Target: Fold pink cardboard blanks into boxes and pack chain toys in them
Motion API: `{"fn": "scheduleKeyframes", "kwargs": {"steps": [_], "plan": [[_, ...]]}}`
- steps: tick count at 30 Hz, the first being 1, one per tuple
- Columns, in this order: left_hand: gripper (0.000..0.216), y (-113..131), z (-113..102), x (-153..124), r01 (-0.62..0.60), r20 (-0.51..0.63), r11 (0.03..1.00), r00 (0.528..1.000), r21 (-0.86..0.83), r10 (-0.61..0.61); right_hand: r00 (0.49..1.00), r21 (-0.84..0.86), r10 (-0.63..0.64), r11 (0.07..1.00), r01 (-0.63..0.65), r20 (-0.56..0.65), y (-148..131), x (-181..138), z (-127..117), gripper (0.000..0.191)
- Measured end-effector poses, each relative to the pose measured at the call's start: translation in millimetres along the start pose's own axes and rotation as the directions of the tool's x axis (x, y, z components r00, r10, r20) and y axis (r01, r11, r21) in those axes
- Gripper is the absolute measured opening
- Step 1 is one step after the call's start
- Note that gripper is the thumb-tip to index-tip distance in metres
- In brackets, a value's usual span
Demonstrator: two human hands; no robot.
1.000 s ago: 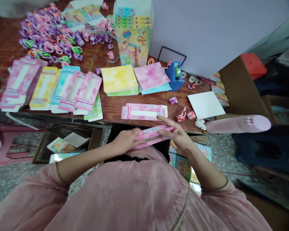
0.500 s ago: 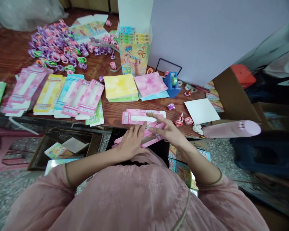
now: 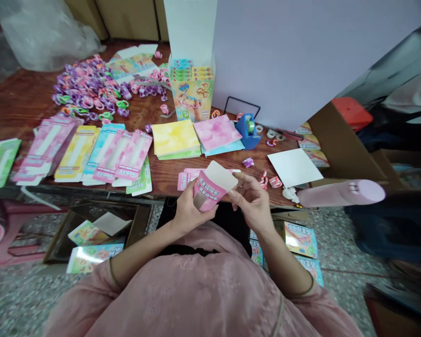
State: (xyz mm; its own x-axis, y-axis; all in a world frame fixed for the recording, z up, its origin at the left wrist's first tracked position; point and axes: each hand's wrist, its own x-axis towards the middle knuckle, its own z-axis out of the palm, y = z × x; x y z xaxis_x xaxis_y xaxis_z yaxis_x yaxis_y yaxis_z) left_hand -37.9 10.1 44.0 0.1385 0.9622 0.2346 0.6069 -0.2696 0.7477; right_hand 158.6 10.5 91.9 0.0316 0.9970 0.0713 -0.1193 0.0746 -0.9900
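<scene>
My left hand (image 3: 186,211) is wrapped round a small pink cardboard box (image 3: 208,192) held upright in front of my lap. The box's white top flap (image 3: 220,175) stands open. My right hand (image 3: 250,200) pinches the box's right edge by the flap with thumb and fingers. Just beyond the box, a flat pink box blank (image 3: 185,176) lies on the wooden table (image 3: 164,166) near its front edge.
Flat box blanks in pink, yellow, blue and green (image 3: 77,152) lie fanned out at left. Yellow (image 3: 174,137) and pink (image 3: 217,131) card stacks, a blue tape dispenser (image 3: 247,129), a white card (image 3: 293,166), a pile of plastic links (image 3: 87,89), and a printed display box (image 3: 192,89) are on the table. A pink tube (image 3: 340,193) lies at right.
The flat pink blank that both hands held low over my lap has been opened into a box shape and raised upright. The view has tilted up a little.
</scene>
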Motion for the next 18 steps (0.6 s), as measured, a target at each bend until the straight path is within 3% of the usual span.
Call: {"fn": "scheduleKeyframes", "kwargs": {"steps": [3,7,13,15,18], "plan": [[0.093,-1,10,0,-0.081,-0.117,0.994,0.990,-0.071,0.073,1.000,0.085,0.019,0.996,-0.021,0.023,4,0,10,0.053],[0.098,-7,19,-3,-0.232,-0.289,0.973,0.932,-0.020,0.216,0.997,0.026,-0.072,0.997,0.073,-0.030,1,-4,16,0.045],[0.102,-15,18,-7,-0.337,-0.290,0.939,0.894,0.065,0.341,0.962,-0.109,-0.269,0.958,0.264,-0.035,-8,-3,7,0.033],[0.100,-18,18,-6,-0.359,-0.282,0.928,0.884,0.102,0.373,0.902,-0.279,-0.431,0.869,0.408,-0.025,-9,0,3,0.017],[0.094,-22,20,-6,-0.369,-0.280,0.914,0.871,0.171,0.404,0.747,-0.551,-0.662,0.600,0.580,0.065,-8,3,-2,0.018]]}}
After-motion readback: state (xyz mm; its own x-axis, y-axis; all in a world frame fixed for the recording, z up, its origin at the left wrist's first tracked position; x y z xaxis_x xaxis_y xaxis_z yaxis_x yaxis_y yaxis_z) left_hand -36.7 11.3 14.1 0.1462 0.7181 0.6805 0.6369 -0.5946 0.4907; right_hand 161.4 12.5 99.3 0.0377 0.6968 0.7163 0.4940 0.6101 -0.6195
